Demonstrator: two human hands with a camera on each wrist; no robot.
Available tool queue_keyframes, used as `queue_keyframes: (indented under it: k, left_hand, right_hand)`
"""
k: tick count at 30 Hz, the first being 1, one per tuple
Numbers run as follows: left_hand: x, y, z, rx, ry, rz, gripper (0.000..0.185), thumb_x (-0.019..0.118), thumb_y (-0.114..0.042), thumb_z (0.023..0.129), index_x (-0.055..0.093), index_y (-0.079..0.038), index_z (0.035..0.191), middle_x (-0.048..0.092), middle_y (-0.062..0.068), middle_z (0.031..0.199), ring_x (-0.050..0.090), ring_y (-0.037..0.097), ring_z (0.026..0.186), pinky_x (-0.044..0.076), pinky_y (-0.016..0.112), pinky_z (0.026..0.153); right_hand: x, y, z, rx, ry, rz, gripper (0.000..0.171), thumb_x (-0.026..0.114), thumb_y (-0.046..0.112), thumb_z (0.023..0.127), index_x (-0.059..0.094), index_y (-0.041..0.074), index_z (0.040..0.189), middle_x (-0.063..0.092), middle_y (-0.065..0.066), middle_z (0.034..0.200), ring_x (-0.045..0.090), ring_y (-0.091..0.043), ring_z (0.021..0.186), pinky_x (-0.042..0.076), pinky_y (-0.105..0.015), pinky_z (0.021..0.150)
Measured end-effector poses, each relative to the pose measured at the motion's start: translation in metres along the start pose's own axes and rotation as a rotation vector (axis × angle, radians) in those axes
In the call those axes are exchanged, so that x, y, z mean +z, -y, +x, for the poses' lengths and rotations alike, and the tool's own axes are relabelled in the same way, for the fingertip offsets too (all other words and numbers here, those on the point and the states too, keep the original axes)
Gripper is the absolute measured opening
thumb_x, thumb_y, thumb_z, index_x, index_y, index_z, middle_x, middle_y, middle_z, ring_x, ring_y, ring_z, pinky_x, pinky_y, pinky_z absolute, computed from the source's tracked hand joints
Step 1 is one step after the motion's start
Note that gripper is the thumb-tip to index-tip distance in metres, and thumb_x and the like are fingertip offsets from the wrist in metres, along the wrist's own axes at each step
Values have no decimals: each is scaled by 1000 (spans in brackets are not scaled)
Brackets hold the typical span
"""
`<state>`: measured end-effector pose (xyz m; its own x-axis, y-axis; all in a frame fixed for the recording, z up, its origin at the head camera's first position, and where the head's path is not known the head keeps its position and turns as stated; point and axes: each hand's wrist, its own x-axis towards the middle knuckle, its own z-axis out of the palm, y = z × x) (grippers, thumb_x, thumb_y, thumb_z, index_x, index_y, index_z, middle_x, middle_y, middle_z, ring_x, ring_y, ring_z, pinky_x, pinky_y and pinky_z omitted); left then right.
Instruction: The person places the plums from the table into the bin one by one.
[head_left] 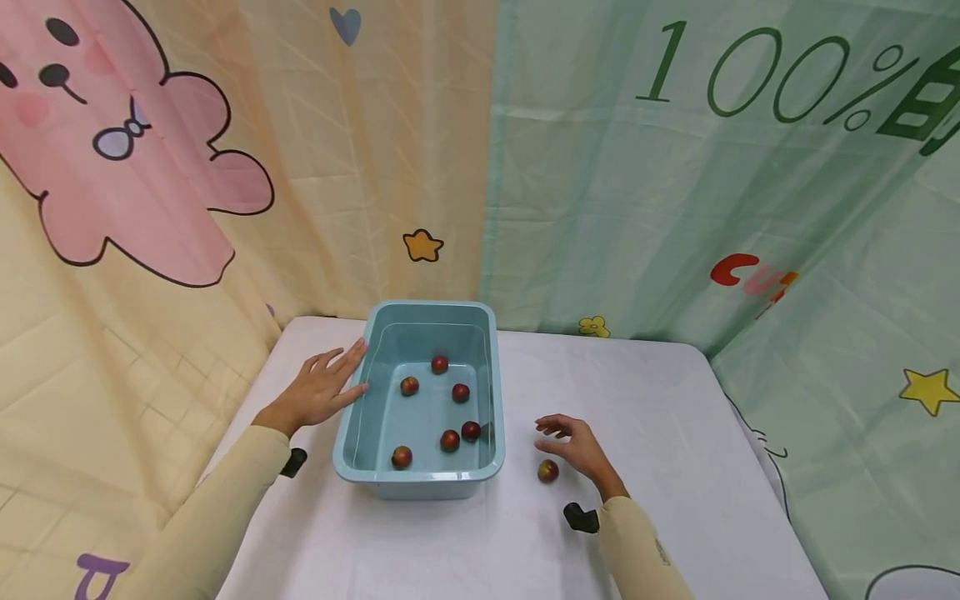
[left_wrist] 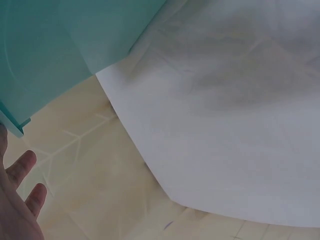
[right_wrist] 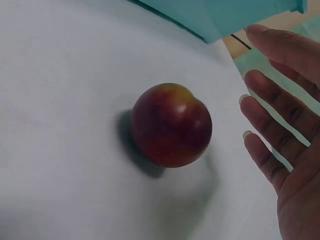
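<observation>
A light blue plastic tub [head_left: 416, 477] stands on the table with several red plums [head_left: 450, 441] spread over its floor. My left hand [head_left: 318, 390] rests at the tub's left rim, its fingers spread and straight. To the right of the tub, one more plum [head_left: 548, 472] lies on the white cloth, dark red with a yellow-green patch. Just beyond this plum is my right hand [head_left: 576, 446], its fingers loosely bent and holding nothing. In the right wrist view, a gap shows between the fingertips and the plum [right_wrist: 170, 126].
A white cloth [head_left: 637, 400] covers the table. Printed curtains [head_left: 600, 208] hang close behind and along both sides. Dark wrist cameras [head_left: 581, 517] sit on both forearms.
</observation>
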<state>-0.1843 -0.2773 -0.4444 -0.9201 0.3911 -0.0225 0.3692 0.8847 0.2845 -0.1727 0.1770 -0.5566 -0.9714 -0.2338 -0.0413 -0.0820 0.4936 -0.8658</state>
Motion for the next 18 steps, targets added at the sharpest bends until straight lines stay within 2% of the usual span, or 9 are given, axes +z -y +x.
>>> queue_keyframes:
  k: [6, 8, 13, 18]
  left_hand:
    - [0, -1, 0, 7, -9, -9, 73, 45, -42, 98, 14, -5, 154, 15, 15, 160, 17, 44, 141, 8, 63, 111]
    - [0, -1, 0, 3, -4, -10, 73, 45, -41, 98, 14, -5, 154, 14, 15, 160, 16, 44, 142, 7, 63, 111]
    - [1, -1, 0, 4, -10, -5, 73, 45, -41, 98, 15, -4, 154, 15, 15, 160, 17, 44, 141, 8, 63, 111]
    - [1, 0, 0, 8, -19, -7, 73, 44, -42, 98, 15, -5, 154, 16, 15, 160, 18, 45, 141, 8, 64, 111]
  right_hand:
    - [3, -13, -10, -13, 10, -10, 35, 78, 15, 81, 68, 5, 113, 69, -5, 107, 60, -24, 98, 46, -42, 88]
    - [2, -11, -15, -22, 21, -1, 36, 79, 13, 80, 68, 3, 112, 69, -8, 107, 59, -27, 98, 45, -43, 87]
    - [2, -19, -23, -3, 34, 0, 37, 81, 16, 78, 69, 5, 111, 69, -8, 105, 58, -27, 96, 45, -38, 84]
    - [5, -32, -29, -4, 30, -26, 39, 83, 18, 74, 70, 8, 109, 67, -1, 100, 57, -20, 92, 44, -29, 79]
